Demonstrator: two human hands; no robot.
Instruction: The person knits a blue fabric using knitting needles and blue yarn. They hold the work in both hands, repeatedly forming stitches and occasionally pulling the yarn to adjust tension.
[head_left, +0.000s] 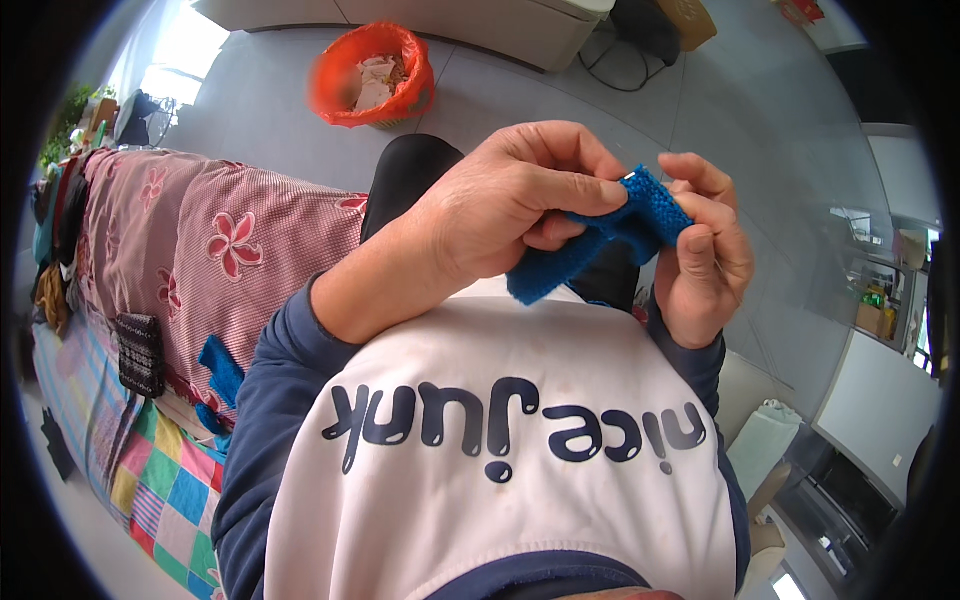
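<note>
My left hand (517, 199) pinches the upper edge of a blue knitted piece (555, 264) between thumb and forefinger. A small shiny tip, perhaps of a needle (630, 176), shows just beyond the thumb; the rest of it is hidden. At the other side of the knitting, my right hand (705, 255) grips the edge between thumb and fingers, with its forefinger raised. The piece is folded over, and its lower end hangs down in front of my white and navy top (510, 345), above my lap.
A bin with a red plastic liner (412, 82), holding scraps, stands on the grey tiled floor (495, 97). To my left is a seat with a pink flowered cover (292, 202). A blue knitted piece (221, 371) and a dark patterned pouch (140, 354) lie there.
</note>
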